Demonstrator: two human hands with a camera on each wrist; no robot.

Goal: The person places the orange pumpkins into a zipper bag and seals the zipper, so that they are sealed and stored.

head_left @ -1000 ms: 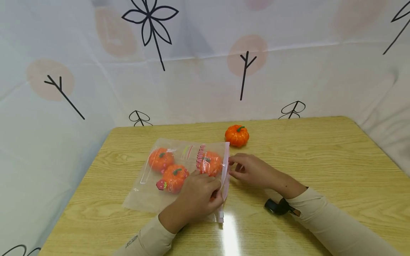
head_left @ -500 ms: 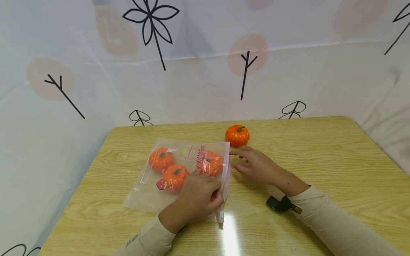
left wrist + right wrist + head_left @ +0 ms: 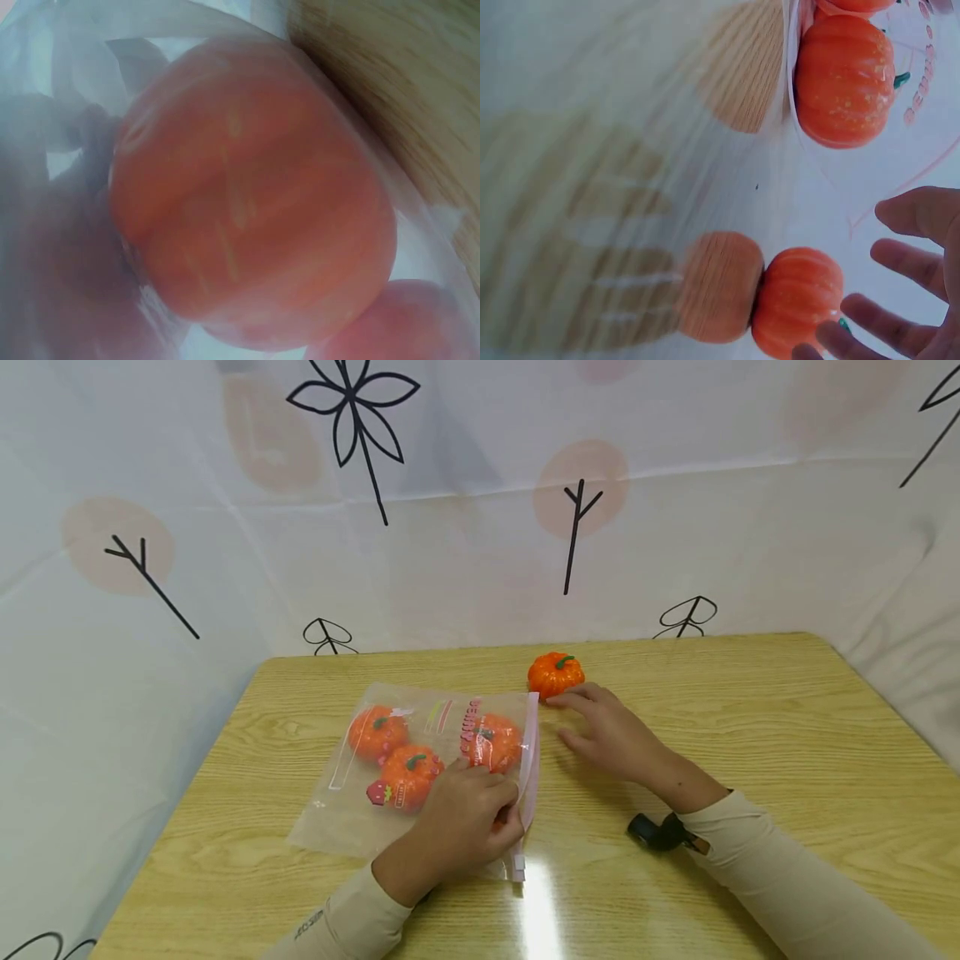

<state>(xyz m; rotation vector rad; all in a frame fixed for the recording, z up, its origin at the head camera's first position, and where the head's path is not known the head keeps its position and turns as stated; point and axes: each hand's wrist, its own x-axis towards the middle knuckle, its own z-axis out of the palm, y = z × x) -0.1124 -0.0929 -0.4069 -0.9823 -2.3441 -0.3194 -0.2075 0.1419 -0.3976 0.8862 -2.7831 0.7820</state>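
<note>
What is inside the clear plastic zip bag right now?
Three small orange toy pumpkins lie inside the clear plastic zip bag. The left hand covers its near corner, so anything there is hidden.

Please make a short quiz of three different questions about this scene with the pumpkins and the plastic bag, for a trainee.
1. How many pumpkins lie inside the plastic bag?
2. True or false: the right hand already grips the loose pumpkin.
3. The left hand pinches the bag at: A) the closed bottom, B) the zipper edge, C) the far corner?

Key: 1. three. 2. false, its open fingers only reach it. 3. B.
</note>
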